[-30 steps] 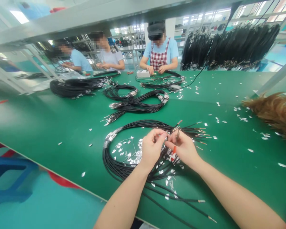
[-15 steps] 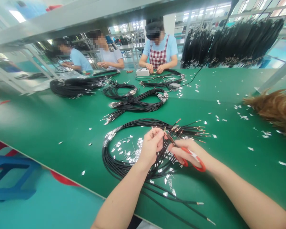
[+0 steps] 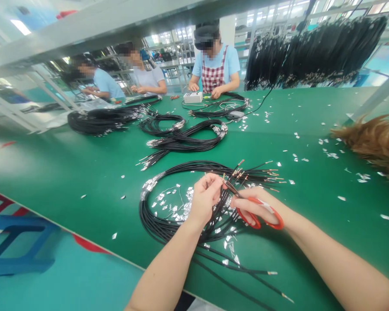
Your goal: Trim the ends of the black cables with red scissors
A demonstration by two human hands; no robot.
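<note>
My left hand (image 3: 205, 199) is closed, pinching the end of a black cable above the near cable coil (image 3: 146, 219). Red-handled scissors (image 3: 278, 219) are in my right hand (image 3: 262, 199), with fingers through the loops. Their blades point left and meet the cable end at my left fingertips; the exact contact is too small to make out. Stripped cable ends (image 3: 272, 175) fan out to the right behind my hands. Scraps of silver foil (image 3: 184, 209) lie inside the coil and around it.
More black cable coils (image 3: 194, 144) lie farther back on the green table (image 3: 100, 181). Across it, a person in a checked apron (image 3: 214, 77) works beside a white box (image 3: 193, 98). Brown hair (image 3: 372, 144) shows at right. A blue stool (image 3: 19, 246) stands lower left.
The scissor handles have spread a little wider apart in my right hand. My left hand stays almost in place. Across the table, the aproned person's hands have moved apart.
</note>
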